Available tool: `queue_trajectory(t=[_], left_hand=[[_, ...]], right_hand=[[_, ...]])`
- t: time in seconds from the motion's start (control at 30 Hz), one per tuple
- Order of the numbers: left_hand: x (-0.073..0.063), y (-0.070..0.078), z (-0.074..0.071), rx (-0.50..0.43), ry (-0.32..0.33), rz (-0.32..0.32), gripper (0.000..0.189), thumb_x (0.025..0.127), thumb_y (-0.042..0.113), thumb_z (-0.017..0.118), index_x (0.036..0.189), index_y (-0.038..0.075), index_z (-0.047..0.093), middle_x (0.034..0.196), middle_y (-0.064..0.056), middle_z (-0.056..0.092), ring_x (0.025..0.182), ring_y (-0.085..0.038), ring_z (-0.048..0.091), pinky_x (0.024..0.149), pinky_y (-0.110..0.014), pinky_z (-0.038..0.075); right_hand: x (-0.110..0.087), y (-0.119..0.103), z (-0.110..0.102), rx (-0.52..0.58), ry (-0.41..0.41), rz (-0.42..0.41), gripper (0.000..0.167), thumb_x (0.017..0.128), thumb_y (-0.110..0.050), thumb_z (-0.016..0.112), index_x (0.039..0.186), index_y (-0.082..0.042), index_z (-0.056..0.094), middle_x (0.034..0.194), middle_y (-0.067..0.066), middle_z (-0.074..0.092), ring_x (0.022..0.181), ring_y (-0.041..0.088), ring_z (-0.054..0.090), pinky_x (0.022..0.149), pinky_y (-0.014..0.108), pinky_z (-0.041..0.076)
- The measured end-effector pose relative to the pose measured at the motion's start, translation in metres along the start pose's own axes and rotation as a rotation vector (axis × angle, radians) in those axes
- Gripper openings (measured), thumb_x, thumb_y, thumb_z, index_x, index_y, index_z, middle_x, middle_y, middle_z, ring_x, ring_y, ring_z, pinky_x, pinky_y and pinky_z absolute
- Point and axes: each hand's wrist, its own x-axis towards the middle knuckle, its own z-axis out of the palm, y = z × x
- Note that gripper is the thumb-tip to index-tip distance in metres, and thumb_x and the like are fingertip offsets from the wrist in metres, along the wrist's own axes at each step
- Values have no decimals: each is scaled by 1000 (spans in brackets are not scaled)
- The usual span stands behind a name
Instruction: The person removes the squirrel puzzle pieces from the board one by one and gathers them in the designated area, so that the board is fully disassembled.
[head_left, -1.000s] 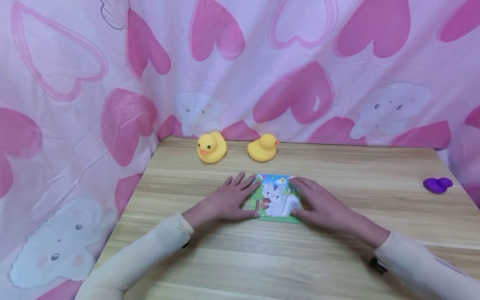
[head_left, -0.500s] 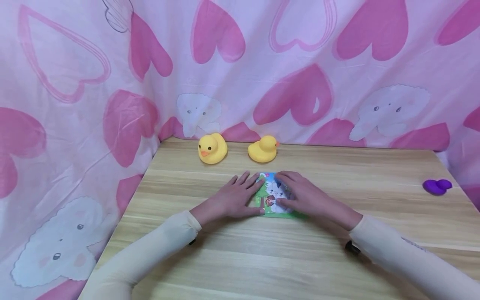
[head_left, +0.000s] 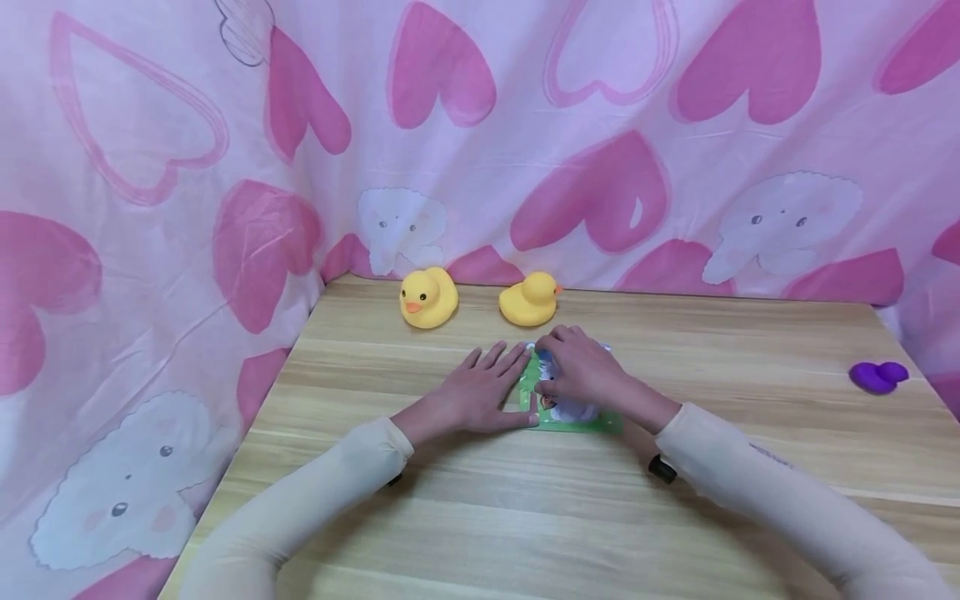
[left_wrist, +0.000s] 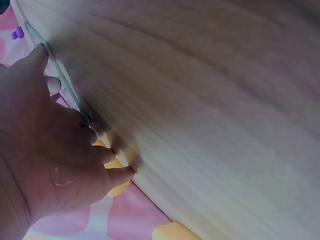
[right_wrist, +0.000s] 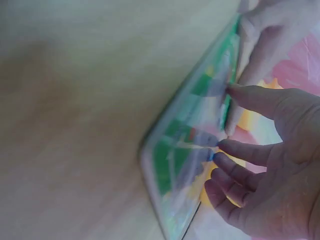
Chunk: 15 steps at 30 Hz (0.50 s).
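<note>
A thin, glossy picture board with a green border and a grey cartoon squirrel lies flat on the wooden table. My left hand rests at its left side, fingers spread, with thumb and index tip on the border. Reaching across from the right, my right hand covers much of the squirrel. In the right wrist view, that hand's thumb and bent fingertips touch the board's surface with a gap between them. The board shows edge-on beside my left thumb in the left wrist view.
Two yellow rubber ducks, the left duck and the right duck, stand near the back edge. A small purple duck sits far right. Pink heart-patterned cloth hangs behind and along the sides of the table.
My right hand has slid left from the board's right edge across the squirrel, its fingers now more bent. The left hand stays at the left border.
</note>
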Motion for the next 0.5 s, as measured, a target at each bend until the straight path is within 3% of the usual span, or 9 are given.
queue_trajectory(t=[0.2, 0.5], left_hand=[[1, 3, -2, 26, -17, -7, 109, 95, 85, 39, 172, 16, 5, 181, -1, 1, 169, -30, 3, 135, -59, 12], [4, 3, -3, 67, -70, -49, 113, 93, 88, 38, 172, 16, -1, 181, 0, -4, 169, -27, 0, 137, -55, 9]], right_hand=[[6, -2, -5, -14, -35, 49, 66, 80, -43, 91, 133, -12, 67, 130, 10, 63, 117, 29, 56, 95, 48, 57], [14, -7, -12, 14, -83, 79, 65, 77, -41, 94, 129, -12, 68, 127, 9, 63, 115, 29, 57, 93, 49, 58]])
